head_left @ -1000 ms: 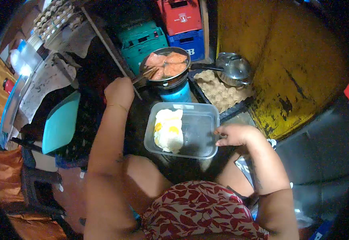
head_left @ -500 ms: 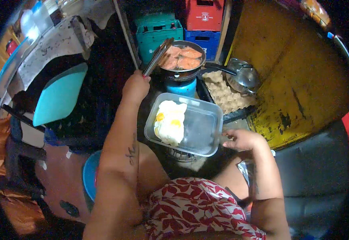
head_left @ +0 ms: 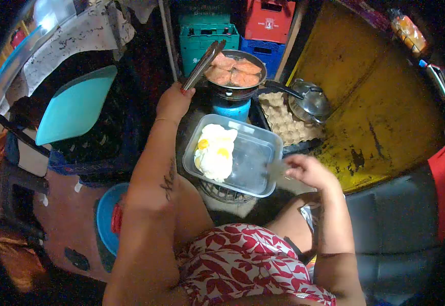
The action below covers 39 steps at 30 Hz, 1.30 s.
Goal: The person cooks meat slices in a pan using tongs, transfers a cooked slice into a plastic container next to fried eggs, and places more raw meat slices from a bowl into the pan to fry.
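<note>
My left hand is closed round the handle of metal tongs, whose tips reach up beside the left rim of a frying pan. Several orange-pink slices lie in the pan, which sits on a burner over a blue gas canister. Below it is a clear plastic container with fried eggs in its left half. By the container's right edge, my right hand has its fingers curled together. A blurred greyish shape shows at those fingertips; what it is I cannot make out.
Right of the pan stand a cardboard egg tray and a lidded metal pot. Green, red and blue crates are stacked behind. A round grate is under the container; a turquoise lid-like panel leans at left.
My right hand has shifted slightly up and left, its fingers now more curled. The tongs stay in my left hand beside the pan. The whole view has shifted a little.
</note>
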### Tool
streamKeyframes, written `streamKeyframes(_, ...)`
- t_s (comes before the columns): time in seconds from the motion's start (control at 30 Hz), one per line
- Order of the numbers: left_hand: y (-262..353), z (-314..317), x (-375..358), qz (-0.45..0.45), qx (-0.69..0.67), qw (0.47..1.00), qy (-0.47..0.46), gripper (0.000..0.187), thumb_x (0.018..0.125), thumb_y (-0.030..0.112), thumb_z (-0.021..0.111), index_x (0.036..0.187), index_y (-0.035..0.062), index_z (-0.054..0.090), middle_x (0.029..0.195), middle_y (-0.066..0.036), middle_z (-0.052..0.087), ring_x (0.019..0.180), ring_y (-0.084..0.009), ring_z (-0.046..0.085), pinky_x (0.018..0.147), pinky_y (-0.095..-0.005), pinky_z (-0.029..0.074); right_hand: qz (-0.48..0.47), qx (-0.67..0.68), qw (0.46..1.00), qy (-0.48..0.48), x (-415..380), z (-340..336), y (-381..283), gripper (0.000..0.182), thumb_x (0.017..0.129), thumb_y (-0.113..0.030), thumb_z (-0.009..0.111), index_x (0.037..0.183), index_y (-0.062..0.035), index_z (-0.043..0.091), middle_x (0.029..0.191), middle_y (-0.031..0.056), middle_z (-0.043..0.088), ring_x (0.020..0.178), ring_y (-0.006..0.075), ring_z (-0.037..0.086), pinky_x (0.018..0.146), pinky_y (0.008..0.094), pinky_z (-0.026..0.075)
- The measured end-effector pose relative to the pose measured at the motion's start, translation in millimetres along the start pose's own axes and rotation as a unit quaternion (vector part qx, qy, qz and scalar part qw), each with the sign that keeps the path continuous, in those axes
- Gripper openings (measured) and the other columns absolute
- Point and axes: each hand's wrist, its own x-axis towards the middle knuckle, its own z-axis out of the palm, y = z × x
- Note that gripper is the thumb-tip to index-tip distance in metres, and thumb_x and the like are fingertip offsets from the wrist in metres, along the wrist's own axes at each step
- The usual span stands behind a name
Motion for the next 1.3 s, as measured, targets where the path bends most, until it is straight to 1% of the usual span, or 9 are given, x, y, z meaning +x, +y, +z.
streamKeyframes(0.27,-26,13,19,0.035,-0.062,0.997,-0.019,0.044,0.085,0.044,0.070,0.102,0.0033,0.066,0.100,-0.022,0.070,0.098,-0.0413,0.066,0.085,-0.0485,0.051,-0.012,0.222,0.903,0.367,-124,-50,21,0.035,0.095,-0.014,0.058,0.127,-0.0009,0.061,0.130,0.0078,0.062,0.123,0.0193,0.055,0.109,0.0341,0.038)
streamKeyframes(0.37,-18,8,14,0.037,-0.061,0.997,-0.004,0.045,0.085,0.044,0.070,0.103,0.0033,0.066,0.100,-0.022,0.070,0.098,-0.0412,0.066,0.085,-0.0481,0.052,0.102,0.342,0.816,0.455,-165,3,118,0.028,0.100,-0.029,0.056,0.108,-0.0040,0.065,0.099,0.0038,0.063,0.093,0.0158,0.057,0.086,0.0313,0.045)
streamKeyframes(0.4,-13,4,12,0.030,-0.052,0.998,0.001,0.045,0.084,0.044,0.071,0.104,0.0038,0.067,0.101,-0.022,0.070,0.098,-0.0408,0.066,0.085,-0.0475,0.052,0.101,0.137,0.881,0.442,-177,38,159,0.032,0.099,-0.036,0.056,0.104,-0.0056,0.065,0.093,0.0021,0.061,0.086,0.0173,0.055,0.080,0.0324,0.045)
streamKeyframes(0.6,-2,0,8,0.030,-0.036,0.999,-0.013,0.045,0.083,0.045,0.072,0.103,0.0048,0.068,0.102,-0.021,0.070,0.099,-0.0389,0.067,0.085,-0.0467,0.052,0.372,0.680,0.531,0.341,-224,270,228,0.044,0.097,-0.046,0.054,0.110,-0.0058,0.065,0.106,0.0074,0.065,0.096,0.0231,0.061,0.086,0.0381,0.050)
streamKeyframes(0.83,-7,21,13,0.036,-0.063,0.996,-0.045,0.045,0.083,0.044,0.072,0.106,0.0056,0.069,0.102,-0.020,0.070,0.097,-0.0377,0.067,0.084,-0.0451,0.052,0.259,0.814,0.321,0.410,-276,253,239,0.048,0.097,-0.048,0.051,0.115,-0.0052,0.064,0.119,0.0123,0.066,0.104,0.0260,0.063,0.091,0.0412,0.051)
streamKeyframes(0.97,4,10,-1,0.058,-0.071,0.995,-0.035,0.044,0.083,0.042,0.072,0.112,0.0096,0.069,0.103,-0.018,0.071,0.097,-0.0375,0.067,0.084,-0.0454,0.052,0.012,0.761,0.506,0.406,-291,163,205,0.060,0.093,-0.053,0.056,0.129,-0.0048,0.055,0.128,0.0068,0.062,0.102,0.0249,0.062,0.086,0.0382,0.047)
streamKeyframes(1.03,1,13,5,0.052,-0.016,0.998,-0.024,0.044,0.083,0.042,0.072,0.113,0.0103,0.068,0.103,-0.018,0.071,0.097,-0.0366,0.067,0.083,-0.0462,0.053,0.400,0.519,0.540,0.528,-285,120,205,0.052,0.092,-0.049,0.062,0.122,-0.0072,0.061,0.117,0.0047,0.065,0.092,0.0189,0.060,0.077,0.0342,0.046)
streamKeyframes(1.07,4,11,5,0.056,-0.018,0.998,-0.020,0.044,0.083,0.042,0.072,0.113,0.0103,0.068,0.103,-0.018,0.071,0.097,-0.0366,0.067,0.083,-0.0462,0.053,0.410,0.300,0.724,0.468,-308,120,269,0.035,0.092,-0.035,0.068,0.111,-0.0064,0.066,0.107,0.0029,0.065,0.090,0.0140,0.056,0.076,0.0301,0.044)
streamKeyframes(1.3,27,-8,-20,0.095,0.174,0.980,-0.003,0.034,0.082,0.031,0.075,0.110,0.0143,0.069,0.101,-0.013,0.071,0.098,-0.0341,0.068,0.081,-0.0481,0.054,0.180,0.201,0.742,0.614,-191,10,176,0.019,0.093,-0.012,0.066,0.107,0.0014,0.067,0.103,0.0035,0.066,0.098,0.0135,0.058,0.090,0.0263,0.044)
